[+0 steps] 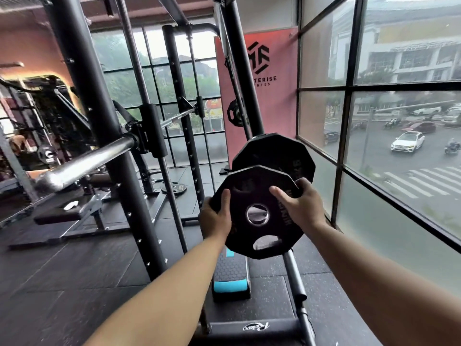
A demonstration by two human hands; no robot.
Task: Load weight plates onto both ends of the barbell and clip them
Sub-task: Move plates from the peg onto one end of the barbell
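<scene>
A black weight plate (249,236) with a round centre hole and grip slots is held up in front of me. My left hand (216,216) grips its left edge, thumb on the face. My right hand (296,206) grips its upper right edge. Right behind it a second, larger black plate (274,153) sits on the rack's storage peg. The chrome barbell sleeve (84,163) juts toward me at the left, bare, resting in the rack. The bar's far part (177,117) runs back toward the windows. No clip is in view.
Black rack uprights (104,146) stand between the plate and the barbell sleeve. A bench (74,208) lies under the bar. A blue and black step platform (230,278) sits on the floor below the plate. Windows close off the right side. A small plate (173,188) lies on the floor.
</scene>
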